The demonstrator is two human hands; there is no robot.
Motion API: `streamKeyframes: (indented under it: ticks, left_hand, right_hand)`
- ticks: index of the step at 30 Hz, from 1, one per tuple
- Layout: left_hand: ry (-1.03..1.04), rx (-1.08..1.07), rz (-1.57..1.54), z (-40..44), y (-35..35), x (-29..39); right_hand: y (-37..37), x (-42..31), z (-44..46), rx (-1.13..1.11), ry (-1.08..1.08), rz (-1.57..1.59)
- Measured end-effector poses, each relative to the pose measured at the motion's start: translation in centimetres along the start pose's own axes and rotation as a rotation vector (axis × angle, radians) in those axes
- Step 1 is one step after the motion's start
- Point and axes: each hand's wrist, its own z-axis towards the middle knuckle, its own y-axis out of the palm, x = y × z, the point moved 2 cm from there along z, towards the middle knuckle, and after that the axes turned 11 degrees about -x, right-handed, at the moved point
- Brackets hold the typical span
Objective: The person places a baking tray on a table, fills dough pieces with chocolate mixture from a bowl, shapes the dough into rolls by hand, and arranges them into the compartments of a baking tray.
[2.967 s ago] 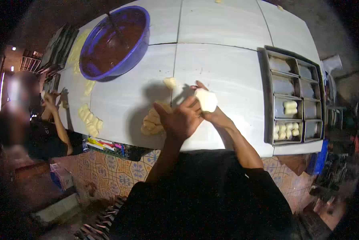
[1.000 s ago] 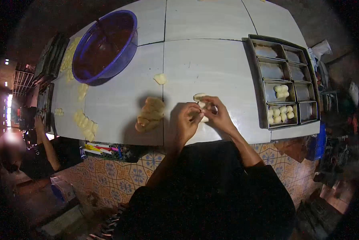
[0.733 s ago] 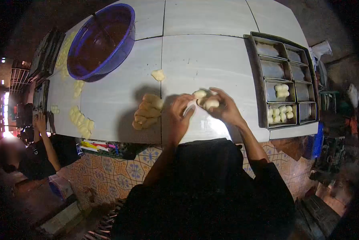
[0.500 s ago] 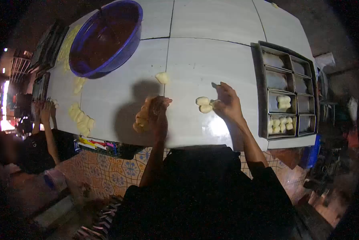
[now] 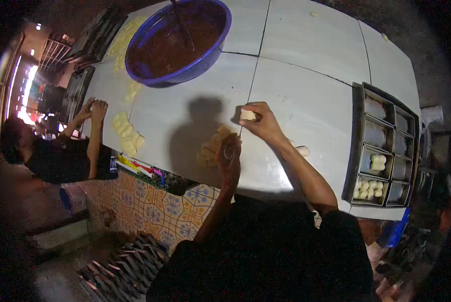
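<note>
Between the thumb and fingers of my right hand (image 5: 263, 123) is a pale dough piece (image 5: 247, 115), at a tile joint on the white tabletop. My left hand (image 5: 229, 153) is just below and to its left, palm turned up and fingers loosely apart, with nothing visibly gripped. Beside the left fingers, in shadow, lies a cluster of dough pieces (image 5: 209, 151). Another dough piece (image 5: 303, 150) shows behind my right forearm, which hides part of that spot.
A purple basin (image 5: 180, 75) of brown filling stands at the upper left, a utensil in it. Dough pieces (image 5: 127, 133) lie along the left side, near another person (image 5: 59, 156). At right, a sectioned metal baking pan (image 5: 381, 121) holds dough in two compartments.
My right hand has moved left and away from me, from the two dough pieces to the single one, and now grips it. The view has shifted, so the table appears farther right.
</note>
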Motion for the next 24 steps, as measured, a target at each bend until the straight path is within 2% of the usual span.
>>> streamKeyframes:
  ticks: [2,3,4,6,7,8,10,11,13,14,15,16,17,19,20,21,22,24]
  left_hand:
    - [-0.012,0.061,-0.016,0.2,1.6,2.0]
    - [0.108,-0.018,0.071,0.7,2.1,1.2]
    - [0.165,-0.077,0.209,1.2,3.1,1.9]
    - [0.294,-0.21,0.482,1.6,5.3,4.2]
    - [0.096,-0.207,0.241,1.4,6.3,4.8]
    - [0.032,-0.159,0.196,1.1,6.3,2.2]
    - [-0.034,-0.213,0.112,1.0,7.0,2.5]
    - [-0.047,-0.244,0.186,1.0,7.2,2.1]
    - [-0.071,-0.281,0.331,1.4,7.4,3.1]
    - [-0.175,-0.416,0.368,1.5,7.2,3.7]
    - [-0.24,-0.473,-0.143,1.5,7.3,2.9]
    - [-0.284,-0.476,-0.465,1.7,7.5,2.6]
    - [-0.339,-0.461,-0.785,1.8,7.8,2.3]
    - [-0.413,-0.63,-1.148,2.7,8.1,2.6]
    - [-0.388,-0.767,-1.198,3.5,7.7,3.2]
    - [-0.361,-0.908,-1.238,4.4,7.5,4.5]
    - [-0.298,-0.918,-1.253,6.2,6.7,5.5]
    - [-0.159,-0.945,-1.275,11.4,4.9,7.8]
  right_hand:
    - [-0.8,-2.1,-3.3,0.027,0.03,0.202]
    - [-1.2,-3.1,-4.8,0.057,0.04,0.301]
    - [-1.5,-3.9,-6.1,0.122,0.144,0.288]
    - [-1.3,-5.6,-8.1,0.381,0.079,0.259]
    - [-1.3,-7.3,-8.9,0.395,0.128,0.272]
    - [-1.4,-5.3,-9.3,0.318,0.13,0.3]
    - [-2.6,-2.9,-9.4,0.303,-0.004,-0.125]
    - [-3.0,-2.9,-10.0,0.338,0.039,0.235]
    - [-3.8,-4.9,-9.8,0.346,-0.103,0.26]
    - [-3.5,-4.9,-9.6,0.264,-0.177,0.123]
    - [-2.9,-4.9,-9.5,0.179,-0.247,-0.01]
    - [-2.4,-5.0,-9.2,0.096,-0.325,-0.145]
    - [-2.0,-4.0,-9.1,0.022,-0.236,-0.007]
    - [-2.7,-3.0,-8.1,0.011,-0.27,0.388]
    - [-3.0,-2.3,-7.5,0.006,-0.283,0.59]
    - [-3.1,-1.0,-7.3,0.022,-0.159,0.683]
    - [-2.9,-0.8,-7.4,-0.012,-0.127,0.862]
    - [-2.7,1.1,-6.9,-0.027,-0.308,0.851]
